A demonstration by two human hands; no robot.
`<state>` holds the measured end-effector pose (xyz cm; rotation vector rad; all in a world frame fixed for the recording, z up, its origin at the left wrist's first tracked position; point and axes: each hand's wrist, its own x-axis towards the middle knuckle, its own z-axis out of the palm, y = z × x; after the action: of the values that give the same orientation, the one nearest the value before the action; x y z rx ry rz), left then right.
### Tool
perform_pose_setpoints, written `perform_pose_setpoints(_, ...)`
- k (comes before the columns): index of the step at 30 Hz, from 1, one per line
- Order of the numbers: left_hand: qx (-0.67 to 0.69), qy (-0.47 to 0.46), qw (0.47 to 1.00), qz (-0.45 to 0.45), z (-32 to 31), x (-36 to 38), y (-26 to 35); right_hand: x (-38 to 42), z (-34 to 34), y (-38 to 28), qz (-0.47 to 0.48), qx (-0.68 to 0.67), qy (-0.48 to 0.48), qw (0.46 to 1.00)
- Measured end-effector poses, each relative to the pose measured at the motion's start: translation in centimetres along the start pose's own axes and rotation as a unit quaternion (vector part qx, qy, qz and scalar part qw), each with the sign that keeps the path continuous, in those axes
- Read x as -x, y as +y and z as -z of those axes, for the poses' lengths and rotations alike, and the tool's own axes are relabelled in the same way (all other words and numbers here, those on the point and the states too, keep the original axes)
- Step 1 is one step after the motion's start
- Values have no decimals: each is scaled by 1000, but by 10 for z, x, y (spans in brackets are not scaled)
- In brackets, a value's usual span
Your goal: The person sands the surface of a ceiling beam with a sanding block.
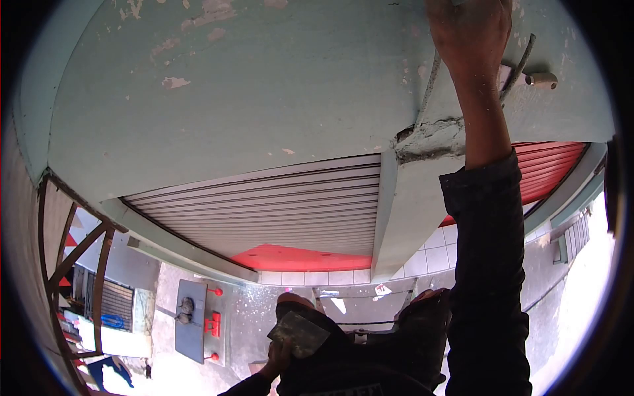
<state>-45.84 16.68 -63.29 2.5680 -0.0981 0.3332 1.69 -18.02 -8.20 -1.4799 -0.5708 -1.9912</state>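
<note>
My right hand (pixel 470 30) is raised against the pale green wall (pixel 264 86) at the top right, its fingers partly cut off by the frame edge. Whatever it may hold cannot be made out. Near its wrist, bent rods (pixel 518 69) and a short pipe end (pixel 543 80) stick out of the wall. Low in the picture, my left hand (pixel 280 355) grips a flat, greyish rectangular plate (pixel 300 335) by its left edge, over my dark trousers.
Below the wall are a white and red roller shutter (pixel 297 204) and a red shutter (pixel 548 168). Broken, cracked plaster (pixel 432 140) tops the pillar. A metal frame (pixel 99 284) stands left. Far below lie the ground and a grey table (pixel 191 330) with red parts.
</note>
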Motion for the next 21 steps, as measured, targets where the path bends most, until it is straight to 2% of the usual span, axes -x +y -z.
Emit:
perform_pose_setpoints(5,-32,27,999,-31,9,-12,17,0,-1,0,5,9,5,1000)
perform_pose_setpoints(7,-25,22,999,-24,9,-13,16,-6,-9,19,-107,-33,-56,992)
perform_pose_setpoints(9,7,9,1000,-2,7,-12,13,-5,-10,19,-104,-22,-55,993)
perform_pose_setpoints(11,-3,6,1000,-9,11,-16,18,1,-3,3,13,43,9,999)
perform_pose_setpoints(14,6,16,1000,-7,12,-17,20,5,-12,15,51,51,56,996)
perform_pose_setpoints(21,25,28,999,1,10,-18,20,5,-2,1,-1,131,7,991)
